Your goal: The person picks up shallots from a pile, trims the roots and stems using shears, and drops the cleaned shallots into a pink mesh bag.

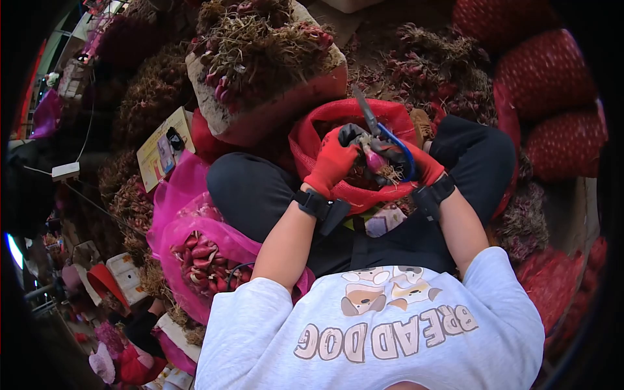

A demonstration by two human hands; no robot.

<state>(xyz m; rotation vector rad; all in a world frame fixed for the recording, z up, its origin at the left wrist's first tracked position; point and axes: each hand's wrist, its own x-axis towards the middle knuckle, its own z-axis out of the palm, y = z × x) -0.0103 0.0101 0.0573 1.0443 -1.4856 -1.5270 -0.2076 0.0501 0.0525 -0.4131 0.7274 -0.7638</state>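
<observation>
Over the open red mesh sack (305,140), both gloved hands meet around a small bunch of shallots (374,160) with dry roots hanging from it. My left hand (341,153), in a red glove with dark fingertips, is closed on the bunch from the left. My right hand (406,156) is wrapped round blue-handled scissors (400,143). Their metal blades point up and away, beside the tops of the shallots. Some fingertips are hidden behind the bunch and the handle.
A block (286,97) heaped with dried shallots (260,45) stands ahead. More shallot bunches (442,71) lie at the upper right, near full red sacks (546,71). Left of my legs are a pink mesh bag of shallots (201,260) and a yellow card (156,153).
</observation>
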